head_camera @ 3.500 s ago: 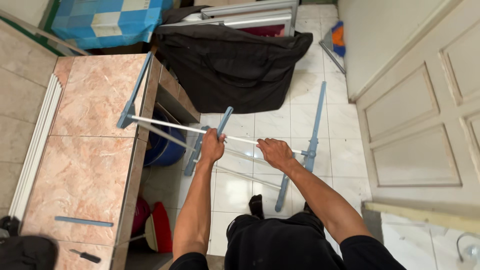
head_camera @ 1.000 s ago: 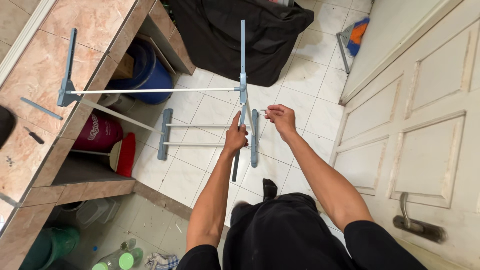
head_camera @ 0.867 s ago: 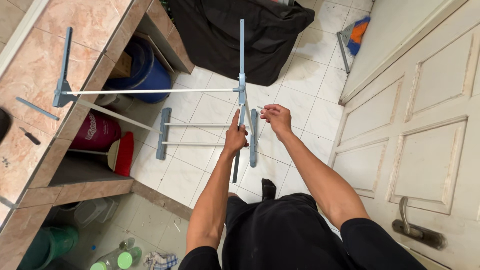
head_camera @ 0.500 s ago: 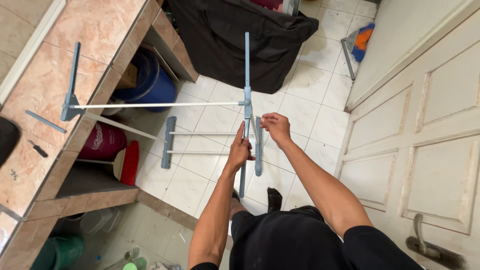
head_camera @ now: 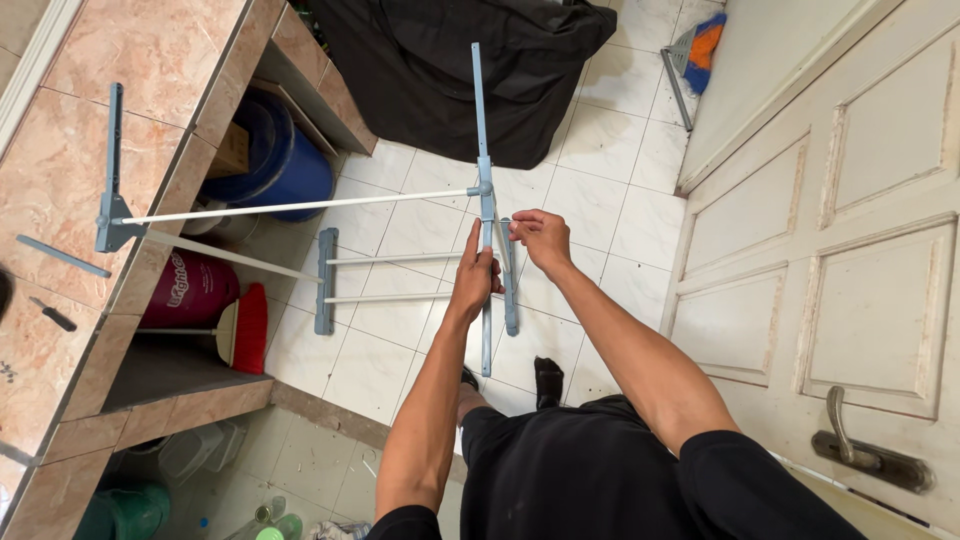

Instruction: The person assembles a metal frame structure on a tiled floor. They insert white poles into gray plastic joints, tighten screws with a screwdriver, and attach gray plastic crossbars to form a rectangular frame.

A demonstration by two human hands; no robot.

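My left hand (head_camera: 475,282) grips a long grey-blue plastic bar (head_camera: 482,140) of a rack frame that I hold over the floor. A white rod (head_camera: 300,206) runs from that bar's joint to a second grey-blue bar (head_camera: 112,165) resting on the tiled counter. My right hand (head_camera: 540,238) pinches the end of another thin white rod (head_camera: 505,232) just right of the bar. Below, on the floor, lies a smaller frame part (head_camera: 325,280) with two white rods and grey-blue end bars.
A marble-look counter (head_camera: 70,330) stands at left with a loose grey bar and a small tool on it. Under it sit a blue barrel (head_camera: 290,170), a red cylinder, a red brush. Black fabric (head_camera: 450,70) lies ahead, a white door (head_camera: 840,260) stands at right.
The view has shifted slightly. My right hand moved closer to the upright bar and now pinches a thin white rod end. My left hand keeps its grip on the bar.
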